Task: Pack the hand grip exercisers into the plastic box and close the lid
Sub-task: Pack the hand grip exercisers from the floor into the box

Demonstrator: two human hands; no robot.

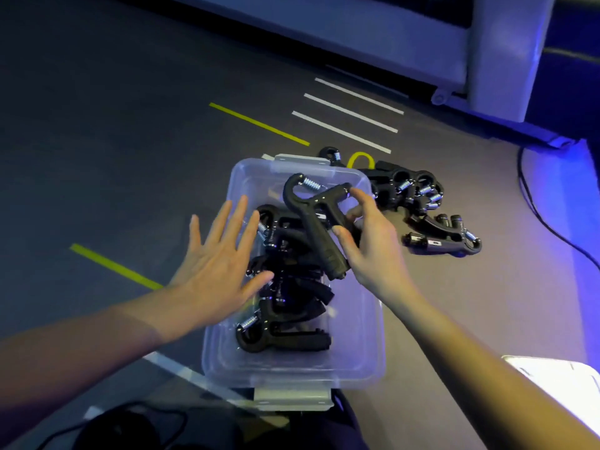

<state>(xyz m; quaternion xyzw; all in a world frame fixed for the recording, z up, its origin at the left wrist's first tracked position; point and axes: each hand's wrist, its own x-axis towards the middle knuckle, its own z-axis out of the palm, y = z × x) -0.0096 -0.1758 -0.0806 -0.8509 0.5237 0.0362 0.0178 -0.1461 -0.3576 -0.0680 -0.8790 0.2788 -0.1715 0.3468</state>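
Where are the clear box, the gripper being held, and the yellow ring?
plastic box (367, 355), head view, bare right wall.
held exerciser (319, 235), head view, handle shaft.
yellow ring (358, 156), head view, top of loop.

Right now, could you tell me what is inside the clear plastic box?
Several black hand grip exercisers lie piled in the plastic box. The right hand holds another exerciser above them. The left hand covers the box's left edge.

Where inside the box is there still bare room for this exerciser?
Bare floor shows along the plastic box's right wall and near end, below the packed exercisers. The left side is crowded. The right hand holds the exerciser above; the left hand hovers open.
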